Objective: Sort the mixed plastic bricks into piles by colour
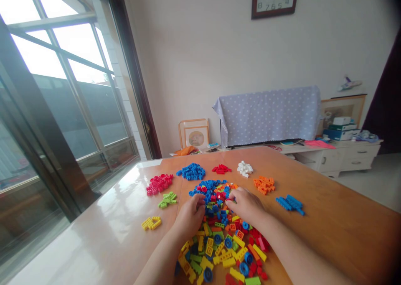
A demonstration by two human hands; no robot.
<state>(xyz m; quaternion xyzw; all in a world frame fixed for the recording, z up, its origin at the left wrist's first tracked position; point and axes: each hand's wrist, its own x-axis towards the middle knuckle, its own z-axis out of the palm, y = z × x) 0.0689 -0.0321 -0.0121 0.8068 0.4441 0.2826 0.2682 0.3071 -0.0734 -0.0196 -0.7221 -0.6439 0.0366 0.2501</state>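
A large mixed pile of toy building bricks (219,251) spreads over the table in front of me, with blue, yellow, red, orange and green pieces. At the pile's left side, my left hand (191,212) has its fingers curled in against blue bricks (211,212). Whatever lies between those fingertips is hidden. My right hand (246,202) reaches in from the other side, thumb and fingers drawn together beside red bricks (220,196). Its fingertips are too small and covered to show a piece clearly.
Sorted heaps ring the pile on the wooden table (332,222): yellow (151,223), light green (167,199), pinkish-red (159,184), blue (191,171), red (221,169), white (244,169), orange (264,185) and long blue pieces (290,203). A low cabinet (340,157) stands beyond.
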